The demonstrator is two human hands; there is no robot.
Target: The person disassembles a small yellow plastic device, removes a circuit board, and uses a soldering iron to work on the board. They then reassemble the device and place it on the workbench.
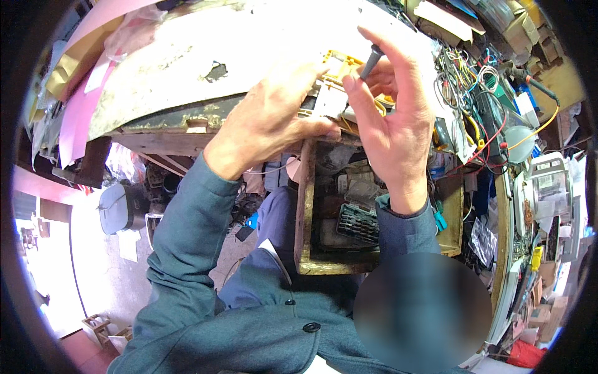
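The left grip [268, 115] holds the case [330, 98], which sits between both grips; the right grip [402, 121] pinches the screwdriver [372, 62]. A loose left hold could let the screwdriver skid into that grip, or drop the case into the drawer [304, 215] below.

Glare, two hands and a blurred patch keep parts of this workbench [187, 68] from us.
The left hand [271, 115] and right hand [402, 118] cover much of a white and yellow device [331, 96]; we cannot make out the tip of the screwdriver [373, 60]. A round blur [423, 311] masks the coat's [268, 336] lower right. The right sleeve [408, 230] hides part of the drawer [304, 212], and we find the wires [473, 78] too tangled to follow.
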